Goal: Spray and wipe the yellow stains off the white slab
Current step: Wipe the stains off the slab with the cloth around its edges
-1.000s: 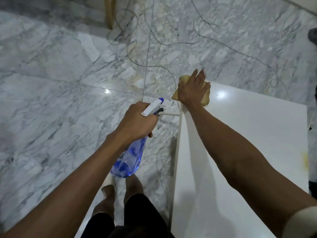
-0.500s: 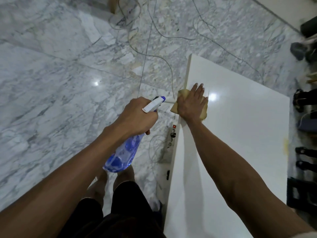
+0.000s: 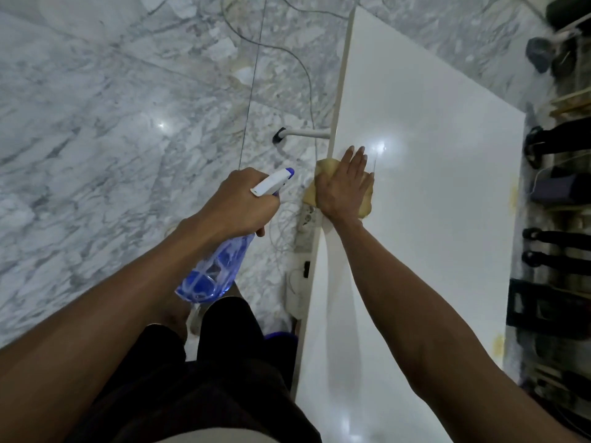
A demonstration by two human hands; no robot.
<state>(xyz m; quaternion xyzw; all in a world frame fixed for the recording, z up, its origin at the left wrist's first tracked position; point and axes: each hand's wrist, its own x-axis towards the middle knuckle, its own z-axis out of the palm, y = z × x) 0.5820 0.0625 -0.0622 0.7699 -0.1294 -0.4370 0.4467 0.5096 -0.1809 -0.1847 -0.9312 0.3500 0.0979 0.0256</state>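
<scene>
My right hand, flat on the yellow cloth, has dragged it nearer along the left edge of the white slab, while my left hand grips the spray bottle; yellow stains remain far right.

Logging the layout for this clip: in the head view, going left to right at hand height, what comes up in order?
Marble floor → left hand gripping the spray bottle → right hand pressing the yellow cloth → white slab → yellow stain at its right edge.
</scene>
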